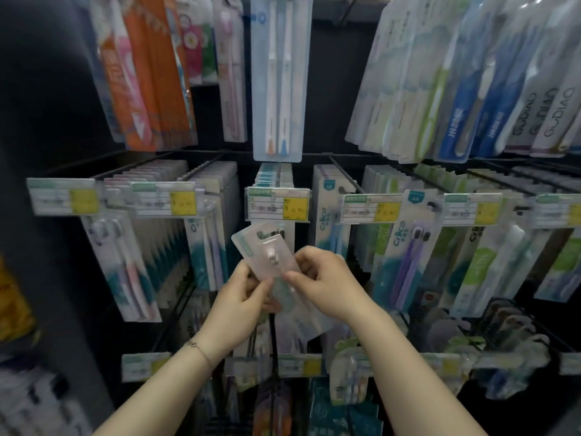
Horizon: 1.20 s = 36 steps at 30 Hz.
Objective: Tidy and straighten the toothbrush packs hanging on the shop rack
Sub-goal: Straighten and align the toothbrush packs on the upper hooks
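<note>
Both hands grip tilted toothbrush packs (267, 256) before the rack (345, 171): left hand (242, 297) beneath, right hand (323, 278) pinching the edge.

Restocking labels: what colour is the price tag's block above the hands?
Yellow block on white tag, head view.

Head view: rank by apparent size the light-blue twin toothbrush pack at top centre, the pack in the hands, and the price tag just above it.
1. light-blue twin toothbrush pack
2. held pack, partly covered by the left hand and right hand, nearer the camera, so rank unsure
3. price tag
</note>
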Each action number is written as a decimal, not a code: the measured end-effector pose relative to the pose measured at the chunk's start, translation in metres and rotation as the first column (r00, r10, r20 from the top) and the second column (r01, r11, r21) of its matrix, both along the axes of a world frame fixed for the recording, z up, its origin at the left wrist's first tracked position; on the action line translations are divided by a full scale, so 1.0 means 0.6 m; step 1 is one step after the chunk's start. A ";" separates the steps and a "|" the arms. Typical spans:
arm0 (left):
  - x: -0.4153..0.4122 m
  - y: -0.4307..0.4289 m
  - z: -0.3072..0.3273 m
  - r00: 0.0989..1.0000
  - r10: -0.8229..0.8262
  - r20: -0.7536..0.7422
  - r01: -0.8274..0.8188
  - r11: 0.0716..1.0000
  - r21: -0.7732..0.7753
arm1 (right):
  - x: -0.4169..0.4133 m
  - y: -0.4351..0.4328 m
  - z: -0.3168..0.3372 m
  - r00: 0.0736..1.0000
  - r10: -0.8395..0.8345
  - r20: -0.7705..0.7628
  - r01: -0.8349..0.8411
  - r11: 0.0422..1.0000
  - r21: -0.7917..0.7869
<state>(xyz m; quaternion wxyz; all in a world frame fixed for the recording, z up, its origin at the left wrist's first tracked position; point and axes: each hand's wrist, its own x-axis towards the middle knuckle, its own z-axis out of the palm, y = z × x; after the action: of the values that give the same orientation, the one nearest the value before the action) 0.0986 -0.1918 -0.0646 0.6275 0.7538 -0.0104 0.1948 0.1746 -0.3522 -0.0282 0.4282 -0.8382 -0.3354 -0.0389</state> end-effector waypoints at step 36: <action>-0.054 0.120 0.029 0.998 0.069 0.002 -0.069 0.985 0.156 | -0.032 0.111 -0.003 0.988 0.108 -0.111 -0.084 0.976 0.200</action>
<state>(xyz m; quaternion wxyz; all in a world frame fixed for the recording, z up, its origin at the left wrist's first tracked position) 0.0664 -0.1195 -0.0471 0.5594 0.8009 0.0013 0.2138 0.1556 -0.2857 -0.0303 0.5291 -0.7758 -0.3437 0.0000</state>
